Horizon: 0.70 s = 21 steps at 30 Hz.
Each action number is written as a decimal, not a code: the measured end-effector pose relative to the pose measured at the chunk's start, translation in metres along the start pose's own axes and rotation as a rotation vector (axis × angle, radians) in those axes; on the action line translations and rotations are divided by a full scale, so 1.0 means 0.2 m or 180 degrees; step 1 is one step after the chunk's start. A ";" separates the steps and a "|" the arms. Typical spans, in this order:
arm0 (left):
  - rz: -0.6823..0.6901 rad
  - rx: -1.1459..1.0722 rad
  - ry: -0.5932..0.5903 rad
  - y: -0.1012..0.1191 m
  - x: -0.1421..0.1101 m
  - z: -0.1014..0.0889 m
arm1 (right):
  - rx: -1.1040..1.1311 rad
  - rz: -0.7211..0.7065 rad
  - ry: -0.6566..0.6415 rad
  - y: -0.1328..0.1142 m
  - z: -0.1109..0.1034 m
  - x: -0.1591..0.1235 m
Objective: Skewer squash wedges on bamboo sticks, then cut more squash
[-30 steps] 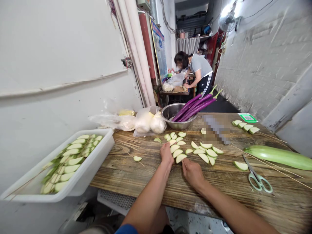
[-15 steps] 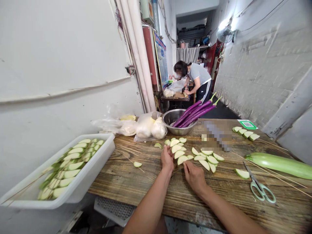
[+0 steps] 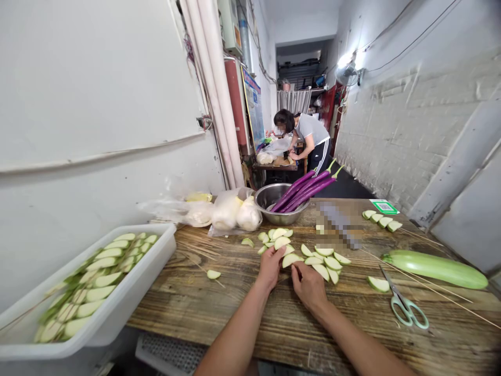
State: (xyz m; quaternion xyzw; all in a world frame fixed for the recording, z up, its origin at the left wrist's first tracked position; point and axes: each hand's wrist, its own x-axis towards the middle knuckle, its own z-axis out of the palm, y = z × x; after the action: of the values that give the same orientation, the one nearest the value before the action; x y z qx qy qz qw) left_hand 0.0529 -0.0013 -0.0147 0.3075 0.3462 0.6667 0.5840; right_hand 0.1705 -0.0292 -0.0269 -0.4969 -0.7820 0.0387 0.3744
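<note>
My L hand (image 3: 271, 267) is bent narrow at the left side of a short row of green-rimmed slices (image 3: 291, 259), w/ my R hand (image 3: 310, 286) bent likewise at the nearest slice's right end; contact is part-hidden, so I can't tell if either grips. The row lies on the wood table (image 3: 188, 313), w/ a loose pile (image 3: 326, 263) just to its right. Farther out: steel bowl (image 3: 287, 215) w/ purple eggplants (image 3: 305, 192) beyond, scissors (image 3: 400, 300) nr a whole green gourd (image 3: 434, 269) at right, slice-filled white tub (image 3: 129, 297) at left.
</note>
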 end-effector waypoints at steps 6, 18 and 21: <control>0.0035 -0.0298 0.0279 0.03 0.04 -0.02 | 0.0527 0.0483 -0.0033 0.00 -0.04 0.03; 0.0720 -0.0208 0.0866 0.61 -0.17 -0.17 | 0.1024 0.1149 -0.0516 0.15 -0.08 0.08; 0.0718 0.0378 0.1022 0.92 -0.27 -0.32 | 0.0939 0.1031 -0.0563 0.16 -0.08 0.08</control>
State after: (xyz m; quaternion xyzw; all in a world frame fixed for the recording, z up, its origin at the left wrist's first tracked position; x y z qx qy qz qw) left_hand -0.0955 -0.0749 0.0996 0.2681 0.4370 0.7468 0.4237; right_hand 0.2011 -0.0053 -0.0196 -0.5504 -0.7077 0.2555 0.3619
